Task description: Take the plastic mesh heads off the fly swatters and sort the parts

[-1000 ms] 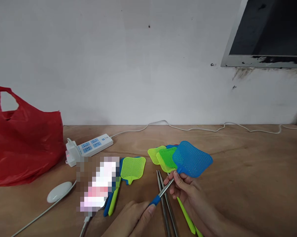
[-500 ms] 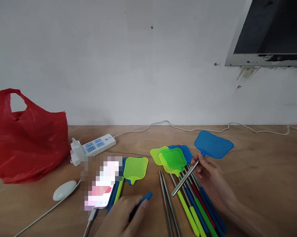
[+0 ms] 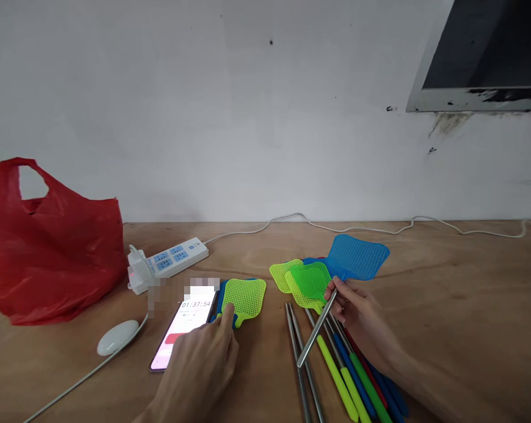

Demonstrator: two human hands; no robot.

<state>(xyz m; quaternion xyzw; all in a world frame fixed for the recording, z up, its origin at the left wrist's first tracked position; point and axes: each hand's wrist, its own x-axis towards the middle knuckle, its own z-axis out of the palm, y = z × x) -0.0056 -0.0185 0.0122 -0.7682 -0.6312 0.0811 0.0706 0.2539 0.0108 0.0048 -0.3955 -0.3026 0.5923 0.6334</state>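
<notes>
My right hand [image 3: 357,308] is closed round the neck of a blue fly swatter [image 3: 357,257], whose bare metal rod [image 3: 317,329] slants down toward me. Beneath it lies a fanned pile of fly swatters, among them a green one [image 3: 309,279], with several coloured handles toward me. My left hand [image 3: 206,355] is over the handle area of a smaller pile, fingers curled, the index fingertip at the neck of a yellow-green fly swatter [image 3: 245,298]. What its fingers hold, if anything, is hidden. Two loose metal rods [image 3: 301,364] lie between the piles.
A lit phone [image 3: 190,320] lies partly under my left wrist. Behind it are a white power strip [image 3: 177,258] with a plug and cable, and a white mouse-shaped object [image 3: 117,337]. A red plastic bag [image 3: 57,252] stands at the left. A thin cord [image 3: 357,228] runs along the wall.
My left hand has moved left and forward onto the smaller pile; the blue handle it held is out of sight. My right hand has brought the blue fly swatter leftward over the pile.
</notes>
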